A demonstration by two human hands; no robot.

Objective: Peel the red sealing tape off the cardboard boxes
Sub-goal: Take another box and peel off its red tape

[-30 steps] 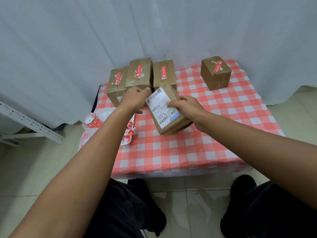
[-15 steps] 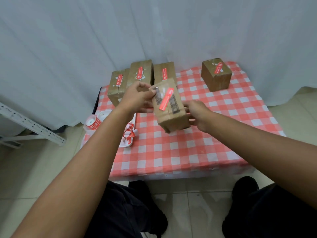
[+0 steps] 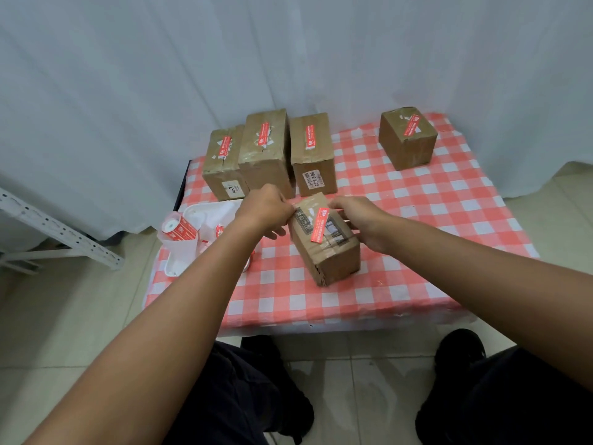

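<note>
Because the red tape [image 3: 319, 225] lies flat across the near box [image 3: 324, 239] on the desk [image 3: 417, 252], it may tear if pulled sharply. Left hand [image 3: 264, 207] fingers curl against the box's far corner, right hand [image 3: 356, 215] grips its side; slack hold lets it slide.

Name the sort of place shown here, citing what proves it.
Probably a makeshift parcel-handling corner indoors: brown cardboard boxes sealed with red tape on a low red-and-white checked tablecloth, a white curtain backdrop, beige floor tiles.

Both hands forward, left [image 3: 264, 207] and right [image 3: 359, 216] with fingers curled.
</note>
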